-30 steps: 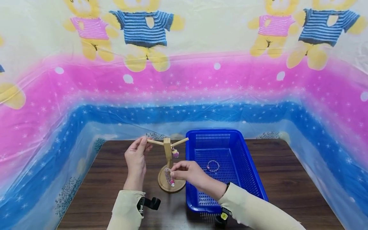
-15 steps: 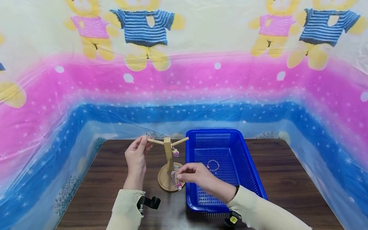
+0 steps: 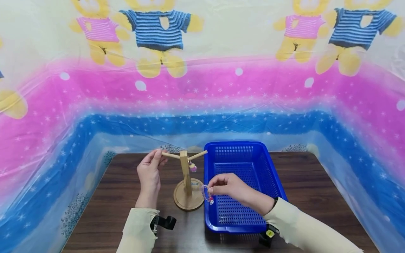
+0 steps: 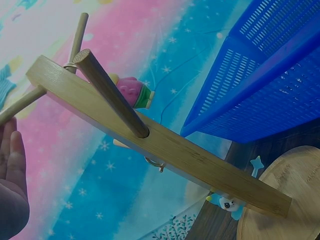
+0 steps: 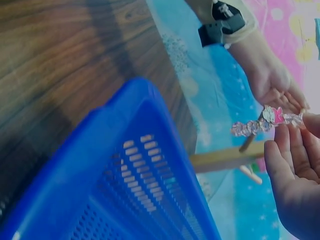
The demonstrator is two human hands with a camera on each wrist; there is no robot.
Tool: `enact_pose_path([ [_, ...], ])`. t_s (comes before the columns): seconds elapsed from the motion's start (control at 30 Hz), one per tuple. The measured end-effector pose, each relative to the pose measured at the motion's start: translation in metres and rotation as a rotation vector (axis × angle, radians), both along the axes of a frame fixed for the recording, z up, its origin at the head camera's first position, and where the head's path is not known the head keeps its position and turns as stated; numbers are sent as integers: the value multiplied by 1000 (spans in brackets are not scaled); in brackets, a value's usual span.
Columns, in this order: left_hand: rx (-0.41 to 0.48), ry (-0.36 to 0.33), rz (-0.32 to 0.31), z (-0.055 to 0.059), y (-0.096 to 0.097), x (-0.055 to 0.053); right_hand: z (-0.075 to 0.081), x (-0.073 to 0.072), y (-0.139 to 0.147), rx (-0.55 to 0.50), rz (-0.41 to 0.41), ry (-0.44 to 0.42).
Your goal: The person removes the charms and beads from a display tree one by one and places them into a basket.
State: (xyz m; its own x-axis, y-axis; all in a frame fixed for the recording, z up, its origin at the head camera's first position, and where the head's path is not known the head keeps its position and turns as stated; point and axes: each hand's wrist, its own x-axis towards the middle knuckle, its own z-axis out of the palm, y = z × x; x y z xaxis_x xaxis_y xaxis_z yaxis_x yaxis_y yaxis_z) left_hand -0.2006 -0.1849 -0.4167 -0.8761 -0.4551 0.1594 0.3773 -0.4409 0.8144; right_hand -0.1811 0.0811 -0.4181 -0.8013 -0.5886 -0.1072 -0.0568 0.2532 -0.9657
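My right hand pinches a clear-and-pink beaded bracelet by its upper side, above the basket's left rim. In the right wrist view a white-and-pink charm shows on its beads. My left hand holds the tip of the left peg of a wooden jewelry stand. The stand is upright on its round base. A keychain with a pink-and-green charm hangs from one peg. A small blue-and-white charm shows low behind the post, partly hidden.
A blue plastic basket with slotted walls stands right beside the stand. My right hand and forearm cover part of it. The dark wood table ends at the patterned backdrop behind. Each wrist carries a black camera mount.
My right hand has moved right with the bracelet, from in front of the stand to the basket's rim. It now covers another bracelet seen earlier inside the basket. My left hand stays put.
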Motion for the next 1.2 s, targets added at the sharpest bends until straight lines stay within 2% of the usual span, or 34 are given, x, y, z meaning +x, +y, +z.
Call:
enact_pose_path([
  [0.2, -1, -1, 9, 0, -1, 1, 4, -7, 14, 37, 16, 15],
  [0.4, -12, -4, 10, 0, 0, 0, 11, -17, 28, 62, -2, 22],
  [0.73, -16, 6, 8, 0, 0, 1, 23, -44, 49, 106, 27, 1],
  [1.2, -25, -1, 12, -1, 0, 0, 5, -70, 60, 199, 26, -32],
])
